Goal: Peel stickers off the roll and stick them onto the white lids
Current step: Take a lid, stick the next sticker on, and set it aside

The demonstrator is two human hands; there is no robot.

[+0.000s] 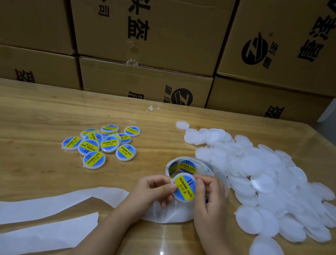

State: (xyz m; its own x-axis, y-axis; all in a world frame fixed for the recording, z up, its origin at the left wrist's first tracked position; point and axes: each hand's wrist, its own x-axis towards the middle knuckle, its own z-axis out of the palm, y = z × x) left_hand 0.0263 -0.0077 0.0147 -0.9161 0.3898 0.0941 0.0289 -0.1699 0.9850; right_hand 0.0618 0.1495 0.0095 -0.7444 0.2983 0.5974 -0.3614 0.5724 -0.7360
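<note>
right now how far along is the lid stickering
Early on. Done: about a dozen labelled lids lie in a cluster, and empty backing strip trails off to the left. In hand: the left hand and right hand pinch one lid with a soldering paste sticker on it. Left: a far bigger pile of plain white lids, and the sticker roll has stickers on it.
</note>
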